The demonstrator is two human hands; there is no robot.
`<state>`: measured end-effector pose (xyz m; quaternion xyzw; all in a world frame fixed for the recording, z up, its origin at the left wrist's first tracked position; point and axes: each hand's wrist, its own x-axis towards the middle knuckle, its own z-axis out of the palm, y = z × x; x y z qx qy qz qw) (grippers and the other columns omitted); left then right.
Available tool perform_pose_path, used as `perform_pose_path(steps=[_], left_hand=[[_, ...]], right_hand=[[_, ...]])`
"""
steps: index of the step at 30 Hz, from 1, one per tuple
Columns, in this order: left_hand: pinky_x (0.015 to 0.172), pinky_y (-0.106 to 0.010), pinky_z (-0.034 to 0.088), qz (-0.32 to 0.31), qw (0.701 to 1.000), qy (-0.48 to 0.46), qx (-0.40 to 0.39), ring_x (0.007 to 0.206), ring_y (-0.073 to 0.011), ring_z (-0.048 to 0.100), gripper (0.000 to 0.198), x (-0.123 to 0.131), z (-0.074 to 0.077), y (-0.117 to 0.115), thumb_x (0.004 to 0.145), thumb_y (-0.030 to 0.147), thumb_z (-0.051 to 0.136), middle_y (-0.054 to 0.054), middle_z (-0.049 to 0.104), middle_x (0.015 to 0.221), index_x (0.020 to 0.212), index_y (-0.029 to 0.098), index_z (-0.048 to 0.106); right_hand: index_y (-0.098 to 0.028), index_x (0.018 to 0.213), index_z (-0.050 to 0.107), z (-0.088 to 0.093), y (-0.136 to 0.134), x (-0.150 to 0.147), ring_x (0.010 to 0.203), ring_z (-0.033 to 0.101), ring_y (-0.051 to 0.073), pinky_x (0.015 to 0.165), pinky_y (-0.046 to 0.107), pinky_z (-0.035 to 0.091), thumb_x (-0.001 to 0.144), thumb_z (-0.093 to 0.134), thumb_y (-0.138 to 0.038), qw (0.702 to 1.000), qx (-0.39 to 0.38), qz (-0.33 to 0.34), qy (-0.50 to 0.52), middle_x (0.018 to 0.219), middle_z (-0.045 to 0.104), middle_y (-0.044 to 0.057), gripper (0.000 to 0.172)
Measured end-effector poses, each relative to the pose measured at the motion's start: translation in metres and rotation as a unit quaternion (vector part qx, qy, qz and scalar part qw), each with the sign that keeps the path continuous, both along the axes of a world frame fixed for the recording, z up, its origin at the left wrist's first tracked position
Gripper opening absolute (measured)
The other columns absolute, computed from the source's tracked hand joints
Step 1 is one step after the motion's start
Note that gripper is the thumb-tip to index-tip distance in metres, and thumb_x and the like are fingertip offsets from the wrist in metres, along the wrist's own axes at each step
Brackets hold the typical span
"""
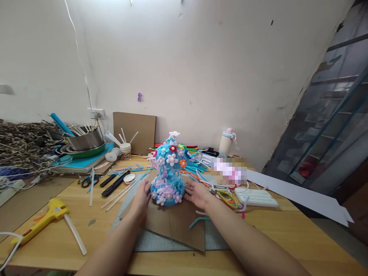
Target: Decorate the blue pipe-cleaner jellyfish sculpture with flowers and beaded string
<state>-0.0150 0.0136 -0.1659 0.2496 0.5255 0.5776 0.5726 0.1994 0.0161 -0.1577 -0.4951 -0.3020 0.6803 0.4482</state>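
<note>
A blue ornament made of fuzzy pipe cleaners (pixel 169 172) stands upright on a piece of brown cardboard (pixel 181 230). It has a domed top, a narrower middle and a wide round base, with pink, white, red and orange flowers over it. My left hand (pixel 142 195) is at the left side of the base, fingers stretched forward; whether they touch it I cannot tell. On the other side, my right hand (pixel 198 194) has its palm turned inward and its fingers apart, their tips close to the base. Neither hand is wrapped around the ornament.
A yellow hot glue gun (pixel 47 220) with a glue stick lies at left, near scissors (pixel 90 181) and a black cutter (pixel 115 184). Loose pipe cleaners (pixel 195 166) spread behind the ornament. A white box (pixel 257 197) and a bottle (pixel 226 142) are at right.
</note>
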Motion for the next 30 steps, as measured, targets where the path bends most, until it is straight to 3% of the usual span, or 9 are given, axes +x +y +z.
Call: perform_pose_path(steps=[6, 13, 17, 20, 25, 30], left_hand=[[0.099, -0.032, 0.044, -0.005, 1.000, 0.017, -0.010, 0.110, -0.0199, 0.063, 0.048, -0.004, 0.008, 0.001, 0.094, 0.048, 0.034, -0.014, 0.068, 0.115, 0.126, 0.015, 0.044], [0.073, -0.024, 0.052, -0.026, 0.993, 0.116, -0.017, 0.085, -0.0163, 0.067, 0.018, -0.026, 0.002, 0.011, 0.081, 0.020, 0.054, -0.009, 0.069, 0.099, 0.098, 0.016, 0.059], [0.051, -0.025, 0.048, -0.048, 0.979, 0.195, -0.045, 0.058, -0.0175, 0.062, 0.019, -0.042, -0.006, 0.018, 0.074, 0.015, 0.060, -0.005, 0.065, 0.070, 0.093, 0.016, 0.062], [0.042, -0.024, 0.042, -0.091, 0.967, 0.231, -0.054, 0.044, -0.0160, 0.055, 0.013, -0.041, -0.010, 0.018, 0.072, 0.015, 0.061, -0.003, 0.060, 0.055, 0.084, 0.015, 0.066], [0.035, -0.019, 0.036, -0.132, 0.954, 0.265, -0.049, 0.035, -0.0131, 0.051, 0.015, -0.030, -0.014, 0.017, 0.070, 0.018, 0.064, -0.001, 0.060, 0.048, 0.084, 0.016, 0.070], [0.030, -0.015, 0.027, -0.129, 0.956, 0.261, -0.036, 0.030, -0.0093, 0.045, 0.012, -0.029, -0.017, 0.018, 0.069, 0.022, 0.067, 0.003, 0.056, 0.044, 0.080, 0.017, 0.066]], right_hand=[[-0.016, 0.074, 0.061, -0.010, 0.022, -0.003, 0.060, 0.060, 0.011, 0.054, 0.020, 0.048, 0.079, 0.059, -0.015, 0.990, 0.037, 0.054, -0.125, 0.071, 0.067, 0.004, 0.006], [-0.017, 0.074, 0.063, -0.019, 0.034, 0.001, 0.049, 0.053, 0.009, 0.047, 0.017, 0.046, 0.079, 0.065, -0.024, 0.965, 0.070, 0.085, -0.237, 0.054, 0.058, -0.002, 0.009], [-0.018, 0.087, 0.063, -0.027, 0.026, 0.007, 0.043, 0.056, 0.010, 0.043, 0.019, 0.046, 0.080, 0.065, -0.028, 0.959, 0.074, 0.109, -0.251, 0.053, 0.058, -0.002, 0.012], [-0.018, 0.096, 0.061, -0.031, 0.024, 0.008, 0.038, 0.057, 0.012, 0.040, 0.019, 0.046, 0.083, 0.062, -0.032, 0.957, 0.072, 0.132, -0.249, 0.051, 0.059, -0.002, 0.019], [-0.019, 0.101, 0.058, -0.029, 0.027, 0.002, 0.037, 0.059, 0.012, 0.039, 0.019, 0.048, 0.087, 0.058, -0.038, 0.960, 0.064, 0.162, -0.219, 0.048, 0.060, -0.001, 0.023], [-0.018, 0.116, 0.052, -0.021, 0.022, 0.003, 0.043, 0.065, 0.018, 0.038, 0.021, 0.050, 0.092, 0.050, -0.031, 0.967, 0.052, 0.175, -0.179, 0.052, 0.064, 0.002, 0.028]])
